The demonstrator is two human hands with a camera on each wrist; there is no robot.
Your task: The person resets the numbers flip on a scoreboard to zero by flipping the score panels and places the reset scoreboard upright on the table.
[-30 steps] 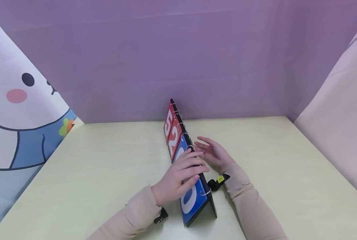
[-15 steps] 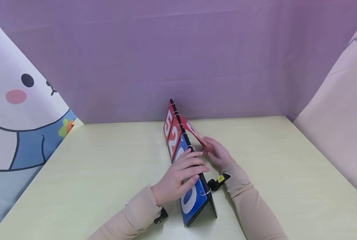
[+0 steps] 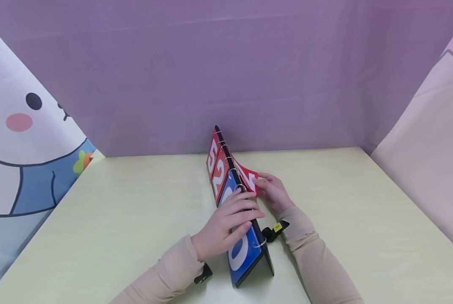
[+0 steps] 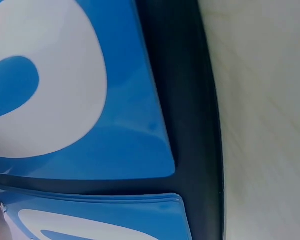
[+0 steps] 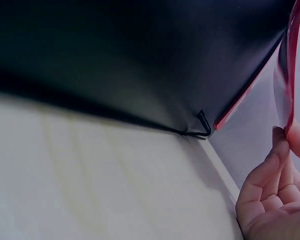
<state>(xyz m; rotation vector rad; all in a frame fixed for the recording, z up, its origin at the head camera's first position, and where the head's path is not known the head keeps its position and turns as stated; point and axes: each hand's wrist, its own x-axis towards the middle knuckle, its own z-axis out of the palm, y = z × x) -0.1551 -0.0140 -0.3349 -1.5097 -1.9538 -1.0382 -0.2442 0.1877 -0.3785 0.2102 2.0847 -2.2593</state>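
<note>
A tabletop flip scoreboard [image 3: 262,251] stands like a tent on the table, with red and blue number cards ringed along its black top edge. My left hand [image 3: 224,223] rests across that edge, over the blue cards, its fingers draped loosely. On the far side, my right hand [image 3: 275,193] pinches the lower edge of a red number card [image 3: 248,176], lifted off the board. The right wrist view shows thumb and fingertips on this thin card [image 5: 291,70]. Blue cards [image 4: 135,130] fill much of the left wrist view. Red cards reading 5 and 2 [image 3: 219,173] face left.
The pale table [image 3: 146,211] spreads out on both sides of the board. A purple backdrop [image 3: 226,76] rises behind it, and a cartoon-printed panel [image 3: 21,177] stands at the left. Each wrist wears a small black camera [image 3: 275,231].
My right hand first had no card, then took a red card over the ridge to the right. The card now lies closer to the board's right side. The left hand has stayed put.
</note>
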